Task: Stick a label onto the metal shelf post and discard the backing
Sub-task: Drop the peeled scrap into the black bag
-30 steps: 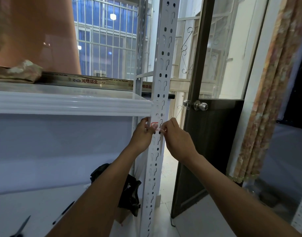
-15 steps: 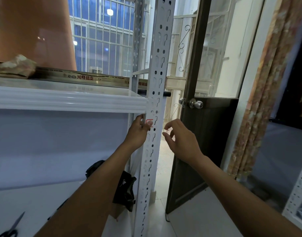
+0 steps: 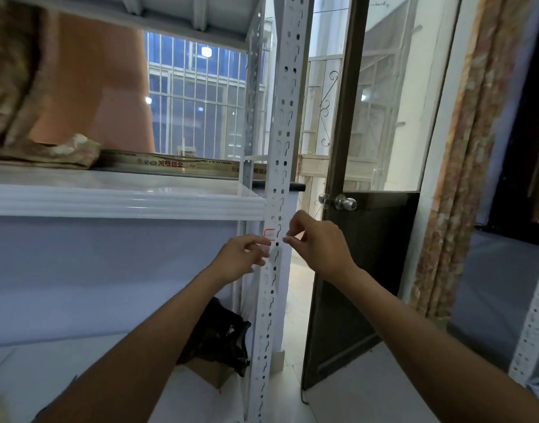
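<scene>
A white perforated metal shelf post [image 3: 282, 166] rises up the middle of the view. A small white label [image 3: 269, 234] with a red border is stuck on its front face, just below the shelf board. My left hand [image 3: 242, 257] hovers at the post's left edge, slightly below the label, fingers loosely spread and holding nothing. My right hand [image 3: 320, 242] is to the right of the post at label height. Its thumb and forefinger pinch a tiny pale sliver, seemingly the backing [image 3: 286, 239].
A white shelf board [image 3: 124, 203] carries a long printed box [image 3: 170, 164] and folded fabric [image 3: 63, 152]. A black bag [image 3: 219, 337] lies under the shelf. A dark door [image 3: 369, 270] with a knob [image 3: 345, 203] stands ajar on the right, beside a curtain [image 3: 451, 178].
My right hand pulled away from the label to the right, opened, then pinched shut. My left hand came off the label and dropped slightly. The camera tilted upward.
</scene>
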